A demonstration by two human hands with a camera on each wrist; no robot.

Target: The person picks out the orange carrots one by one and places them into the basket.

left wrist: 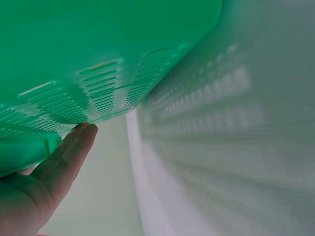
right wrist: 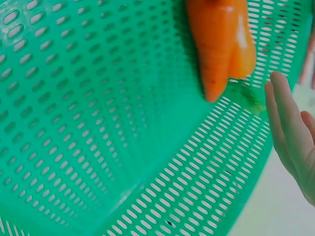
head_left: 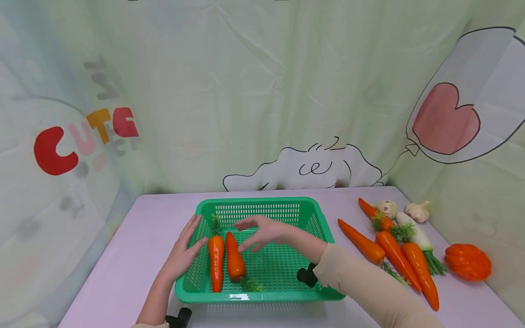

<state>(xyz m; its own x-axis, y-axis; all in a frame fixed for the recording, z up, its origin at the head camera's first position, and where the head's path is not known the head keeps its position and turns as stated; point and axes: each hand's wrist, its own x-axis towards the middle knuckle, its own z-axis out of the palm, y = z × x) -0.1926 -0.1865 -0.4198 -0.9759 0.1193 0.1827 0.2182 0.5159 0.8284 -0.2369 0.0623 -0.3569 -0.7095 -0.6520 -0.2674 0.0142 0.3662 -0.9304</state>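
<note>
In the head view a green plastic basket (head_left: 262,297) with slotted walls sits on the table. Inside, toward its left side, lie two carrots: one carrot (head_left: 216,262) close to the left wall, the other carrot (head_left: 235,260) just right of it. My right hand (head_left: 262,231) hovers over the basket beside the second carrot, fingers spread and slightly bent, holding nothing. At the left rim is my left hand (head_left: 180,255), its fingers extended along the outside; the left wrist view shows these fingers (left wrist: 71,155) against the basket's slotted wall.
Right of the basket lies a loose group of several carrots (head_left: 362,241), a white radish (head_left: 416,232) and two garlic bulbs (head_left: 417,211). An orange ribbed pumpkin (head_left: 467,262) sits near the table's right edge. A printed curtain (head_left: 254,100) hangs behind the table.
</note>
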